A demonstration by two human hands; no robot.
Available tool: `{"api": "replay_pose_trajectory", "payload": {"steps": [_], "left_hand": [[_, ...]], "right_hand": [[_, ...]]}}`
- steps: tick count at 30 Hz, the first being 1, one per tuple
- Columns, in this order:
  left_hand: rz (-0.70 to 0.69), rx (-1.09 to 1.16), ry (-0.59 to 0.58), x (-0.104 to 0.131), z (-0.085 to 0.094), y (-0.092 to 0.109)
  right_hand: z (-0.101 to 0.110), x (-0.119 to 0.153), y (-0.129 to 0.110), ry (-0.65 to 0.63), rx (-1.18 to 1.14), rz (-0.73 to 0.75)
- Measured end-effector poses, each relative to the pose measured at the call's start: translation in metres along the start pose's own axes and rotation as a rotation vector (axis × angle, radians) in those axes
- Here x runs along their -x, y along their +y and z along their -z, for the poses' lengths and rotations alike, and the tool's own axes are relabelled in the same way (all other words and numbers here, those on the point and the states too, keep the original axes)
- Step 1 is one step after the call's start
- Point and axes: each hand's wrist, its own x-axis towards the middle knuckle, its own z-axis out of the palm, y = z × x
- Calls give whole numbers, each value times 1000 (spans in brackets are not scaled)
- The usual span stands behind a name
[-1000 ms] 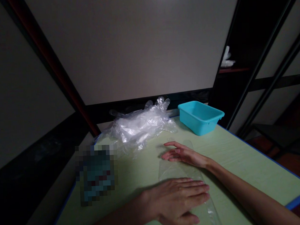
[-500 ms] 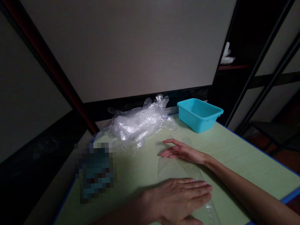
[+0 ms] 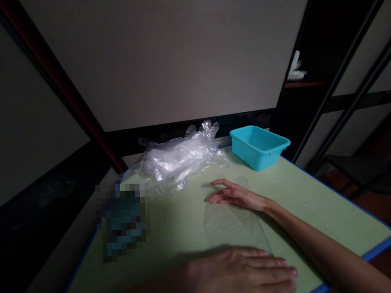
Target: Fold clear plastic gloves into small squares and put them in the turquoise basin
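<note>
A clear plastic glove (image 3: 228,226) lies flat on the pale green table, its finger end pointing away from me. My right hand (image 3: 235,195) rests on its far part, the fingers apart and pointing left. Across the near end is my left hand (image 3: 241,273), palm down with the fingers stretched out to the right; it covers that end of the glove. A loose heap of clear plastic gloves (image 3: 179,160) lies at the back of the table.
A turquoise basin (image 3: 259,148) stands at the back right of the table (image 3: 322,210). A pixelated object (image 3: 124,223) sits at the left edge. Cabinet doors (image 3: 186,57) rise behind the table, and a dark chair (image 3: 360,175) is at the right.
My left hand has slid toward me and slightly right along the glove, baring more of it. My right hand stays at the far part.
</note>
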Motion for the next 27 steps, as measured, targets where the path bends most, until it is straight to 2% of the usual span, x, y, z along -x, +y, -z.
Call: {"api": "replay_pose_trajectory", "payload": {"steps": [4, 7, 16, 23, 27], "left_hand": [[246, 81, 39, 1, 10, -15], [296, 91, 23, 2, 9, -19], [194, 11, 2, -1, 4, 0], [49, -204, 34, 1, -11, 5], [-14, -276, 34, 2, -13, 9]], "right_hand": [[1, 1, 1, 3, 22, 14], [1, 1, 1, -3, 32, 13], [0, 0, 1, 13, 24, -15], [-2, 1, -1, 12, 29, -17], [-1, 0, 0, 2, 40, -18]]}}
